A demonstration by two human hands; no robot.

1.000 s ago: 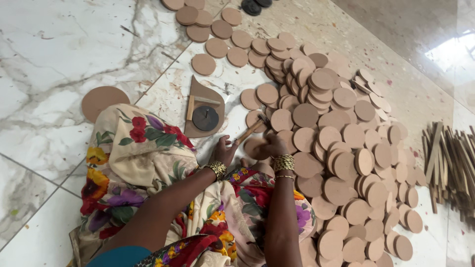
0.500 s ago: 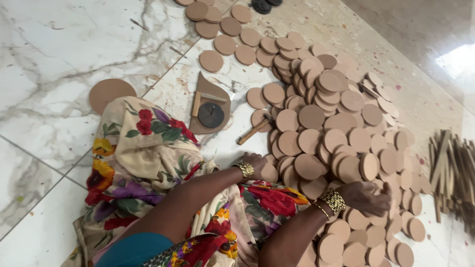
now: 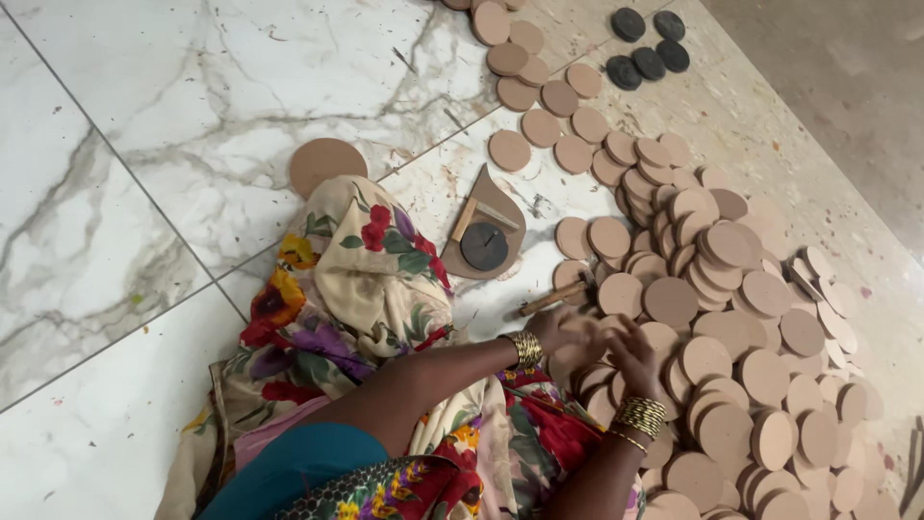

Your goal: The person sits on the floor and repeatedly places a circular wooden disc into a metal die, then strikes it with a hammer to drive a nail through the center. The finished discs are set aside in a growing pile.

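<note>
Your two hands meet over the near edge of the heap of tan wooden discs (image 3: pixel 731 318) on the marble floor (image 3: pixel 144 144). Your left hand (image 3: pixel 563 332) and right hand (image 3: pixel 635 358) blur together, so you cannot tell their grip. A small hammer (image 3: pixel 556 297) lies just beyond your left hand; black discs (image 3: pixel 647 48) sit well apart.

Matt wooden discs (image 3: pixel 741 289), glossy marble floor (image 3: pixel 144 144)

Gold bangles (image 3: pixel 525 349) ring the left wrist just behind the fingers. More gold bangles (image 3: pixel 640 418) circle the right wrist. A cream floral garment (image 3: pixel 356 289) and a teal sleeve (image 3: pixel 289 467) are worn.
</note>
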